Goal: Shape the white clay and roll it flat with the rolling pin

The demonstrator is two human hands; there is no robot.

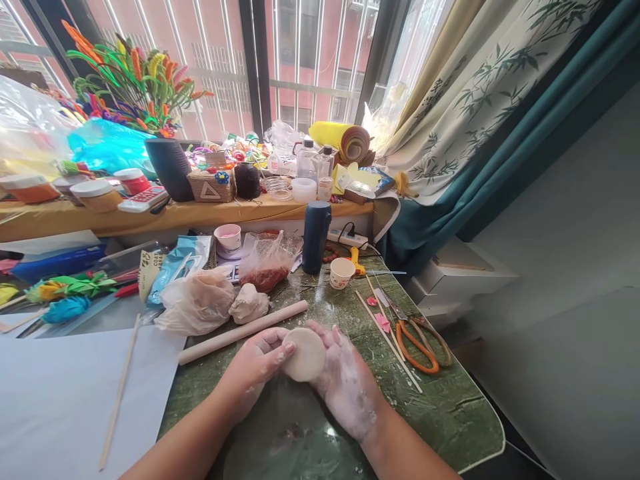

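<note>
A flat round disc of pale clay (pixel 305 355) is held up over the table between my two powder-dusted hands. My left hand (pixel 260 363) pinches its left edge, thumb on the near face. My right hand (pixel 347 380) is turned palm up along the disc's right side, its fingers stretched out and touching the edge. Just beyond my left hand lies a pale rolling pin (pixel 243 331), slanting across the table. Behind it sit a lump of clay (pixel 249 304) and a crumpled plastic bag (pixel 195 301) with pale material inside.
To the right lie orange-handled scissors (pixel 417 347), thin wooden sticks (pixel 387 340) and pink scraps (pixel 382 323). A paper cup (pixel 342 273) and a dark blue cylinder (pixel 316 238) stand at the back. White paper (pixel 65 407) covers the left. The table's right edge (pixel 475 400) is close by.
</note>
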